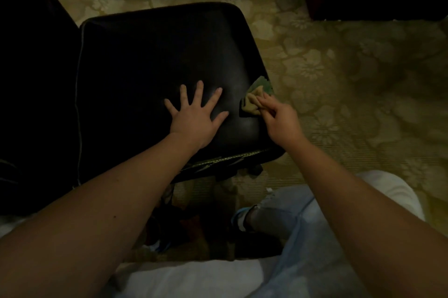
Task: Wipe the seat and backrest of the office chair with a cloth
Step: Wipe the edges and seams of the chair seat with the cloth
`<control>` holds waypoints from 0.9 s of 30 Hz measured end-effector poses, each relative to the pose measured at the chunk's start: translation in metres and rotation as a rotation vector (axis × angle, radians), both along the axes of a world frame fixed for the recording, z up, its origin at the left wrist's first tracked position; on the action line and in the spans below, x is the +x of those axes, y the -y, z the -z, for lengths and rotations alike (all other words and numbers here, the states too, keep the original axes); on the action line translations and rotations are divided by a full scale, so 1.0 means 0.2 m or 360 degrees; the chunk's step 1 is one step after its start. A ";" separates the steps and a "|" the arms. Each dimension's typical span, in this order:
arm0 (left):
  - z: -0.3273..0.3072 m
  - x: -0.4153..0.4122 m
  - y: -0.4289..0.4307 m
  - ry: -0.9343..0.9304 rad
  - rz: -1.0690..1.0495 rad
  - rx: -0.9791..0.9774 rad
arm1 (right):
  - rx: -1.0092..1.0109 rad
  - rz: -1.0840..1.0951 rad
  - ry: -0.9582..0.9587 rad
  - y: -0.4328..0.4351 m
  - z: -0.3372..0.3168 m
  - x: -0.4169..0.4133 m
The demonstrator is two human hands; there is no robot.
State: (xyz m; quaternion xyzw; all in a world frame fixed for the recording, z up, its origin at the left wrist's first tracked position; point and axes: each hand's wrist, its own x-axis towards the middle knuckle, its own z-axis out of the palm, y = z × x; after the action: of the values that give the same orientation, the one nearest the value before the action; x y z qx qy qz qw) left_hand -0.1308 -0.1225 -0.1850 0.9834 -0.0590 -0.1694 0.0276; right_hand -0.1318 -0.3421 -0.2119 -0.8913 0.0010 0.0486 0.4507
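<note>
Head view looked down on a black seat (pixel 157 62), a smooth, faintly glossy leather-like pad, squarish with rounded corners. A pale piping line ran along its 9 o'clock edge, and light stitching showed on its 6 o'clock edge. The left hand (pixel 194 116) lay flat on the seat toward 5 o'clock, palm down, fingers straight and spread wide, holding nothing. The cloth (pixel 252 104) was small, soft and crumpled, tan with a greenish part, and it sat on the seat's 3 o'clock edge. The right hand (pixel 278 120) pinched its near corner between thumb and curled fingertips. Beneath lay a yellow-green carpet (pixel 339 67) with a raised flower pattern. Light blue jeans (pixel 293 225) with a torn knee filled the frame's 5 o'clock. A dark shape (pixel 36 79) at the seat's 9 o'clock was too dim to make out. The chair's base was mostly hidden under the seat and lost in shadow.
</note>
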 end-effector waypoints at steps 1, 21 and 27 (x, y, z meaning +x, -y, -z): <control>0.00 0.00 0.00 -0.0004 -0.0002 -0.0006 | 0.0012 -0.0012 -0.0005 0.00 0.00 -0.01; -0.08 -0.14 0.07 -0.0236 0.0121 -0.0063 | 0.0041 0.0005 0.0002 0.02 -0.02 -0.14; -0.07 -0.13 0.06 -0.0232 0.0126 -0.0064 | 0.0024 0.0234 -0.0033 -0.01 -0.01 -0.36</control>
State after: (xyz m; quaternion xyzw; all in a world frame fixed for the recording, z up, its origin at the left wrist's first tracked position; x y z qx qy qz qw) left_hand -0.1578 -0.1355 -0.1700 0.9646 -0.0991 -0.2403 0.0448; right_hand -0.2030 -0.3397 -0.2102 -0.8849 0.0708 0.0246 0.4596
